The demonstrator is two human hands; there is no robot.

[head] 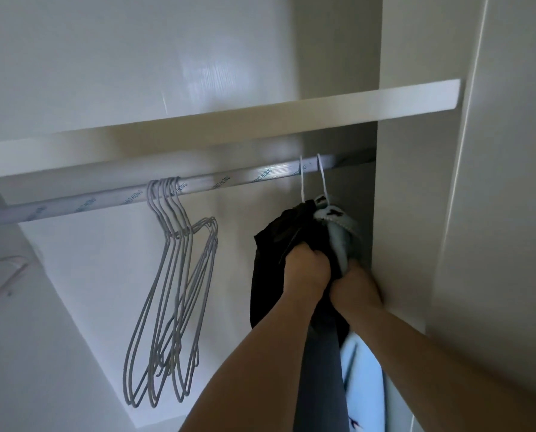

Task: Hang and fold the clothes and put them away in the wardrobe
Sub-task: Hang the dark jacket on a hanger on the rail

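The step in hand looks like the hanging stage, at its settling end: two garments are already up on the rail (179, 190), and both hands are working at them. The left hand (307, 269) is closed in a fist on the black garment (273, 244), gripping a bunch of its cloth just below the shoulder. The right hand (355, 291), touching the left at the knuckles, is curled shut around the fabric where the black piece meets the pale blue garment (343, 235); exactly which of the two it pinches cannot be told. Straight above the hands, two white hanger hooks (323, 179) sit side by side over the rail, close to the wardrobe's side wall (416, 213), which stands just to the right of the right hand. More pale blue cloth with a small dark print (363, 385) hangs below the right forearm.

Well away to the left of the left hand, a bunch of empty wire hangers (170, 291) dangles from the same rail, under the shelf (198, 129).

The next move probably calls for tugging each garment straight on its hanger, letting go without dragging a hook off the rail, then reaching left for an empty hanger.
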